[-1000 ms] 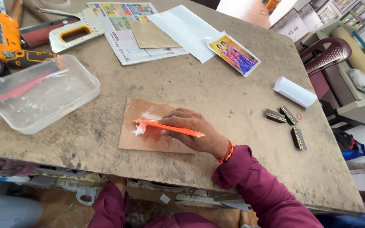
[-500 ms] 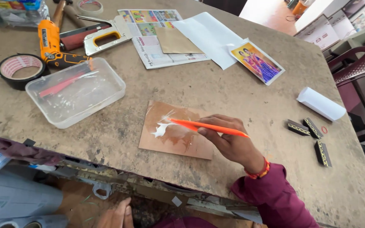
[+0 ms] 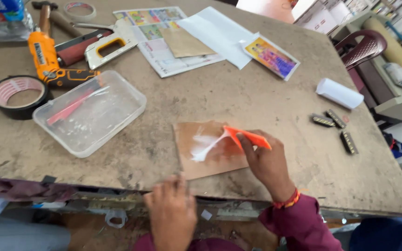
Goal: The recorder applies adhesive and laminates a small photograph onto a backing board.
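Observation:
A small brown board (image 3: 201, 162) lies near the table's front edge with white paste smeared across it. My right hand (image 3: 268, 162) grips an orange flat spreader (image 3: 247, 137), whose tip rests on the board by the white smear. My left hand (image 3: 170, 214) is blurred at the table's front edge, just below the board's near corner, fingers spread, holding nothing.
A clear plastic tub (image 3: 91, 111) with a red stick stands left of the board. Tape roll (image 3: 18, 95), orange tool (image 3: 47, 60), staple gun (image 3: 108, 44) and papers (image 3: 173, 39) lie behind. White roll (image 3: 339, 93) and three dark small bars (image 3: 333, 123) sit right.
The view has shifted left and down. My left hand has come up to the table's front edge by the board. The spreader has dragged the white paste across the board.

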